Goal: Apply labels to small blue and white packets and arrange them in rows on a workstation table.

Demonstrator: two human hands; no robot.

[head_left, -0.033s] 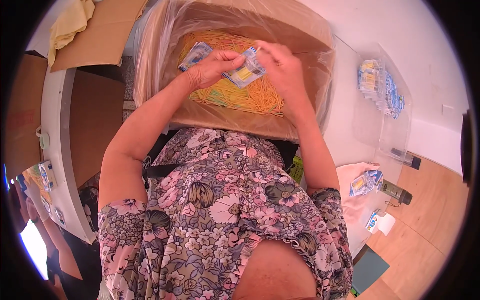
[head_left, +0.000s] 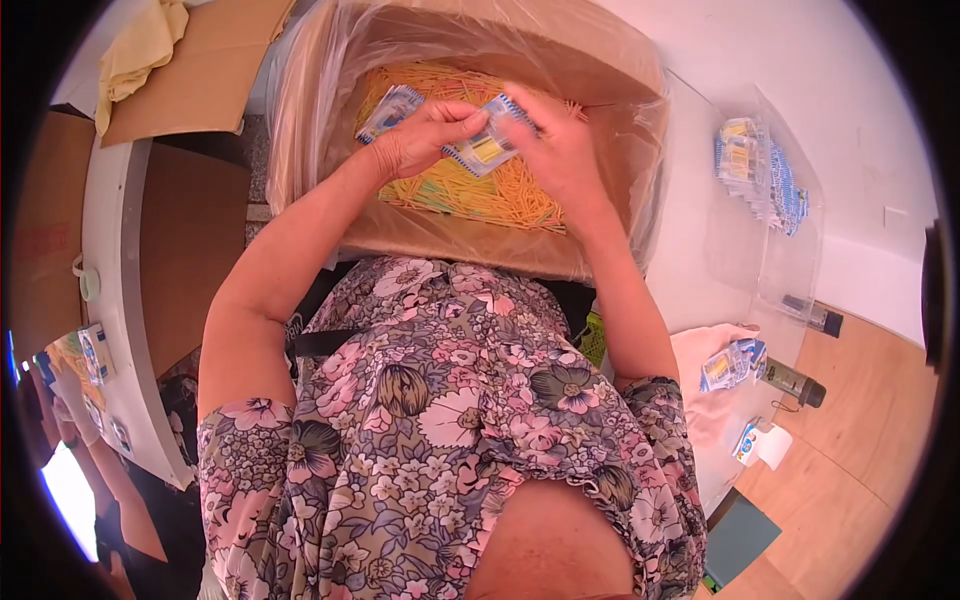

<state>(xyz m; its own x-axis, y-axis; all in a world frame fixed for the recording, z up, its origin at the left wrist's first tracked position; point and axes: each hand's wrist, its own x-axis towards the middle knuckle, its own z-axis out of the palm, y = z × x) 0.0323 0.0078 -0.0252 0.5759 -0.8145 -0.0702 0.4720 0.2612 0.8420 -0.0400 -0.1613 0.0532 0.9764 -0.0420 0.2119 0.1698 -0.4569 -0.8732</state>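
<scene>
My left hand (head_left: 428,138) is closed, with its thumb pressing on a small clear plastic packet (head_left: 486,152). The packet has blue-and-white striped edges and thin yellow sticks in its window. More blue-and-white packets (head_left: 390,108) stick out on the far side of the same hand, partly covered by it. My right hand (head_left: 558,142) is over the right side of the held packet, its fingers smeared and partly hidden. Beneath both hands, a heap of thin yellow, orange and green sticks (head_left: 520,192) lies in a cardboard box (head_left: 440,228) lined with clear plastic.
On the white table at right stands a clear bin (head_left: 740,255) with stacked packets (head_left: 745,160). Loose packets (head_left: 733,365) lie on a pink cloth (head_left: 695,350), beside a dark bottle (head_left: 793,385). At far left, another person's arm (head_left: 125,490) shows near a bright screen.
My right hand has shifted slightly left and toward me, from the packet's upper right corner to over its right side. The left hand and its packets have stayed in place.
</scene>
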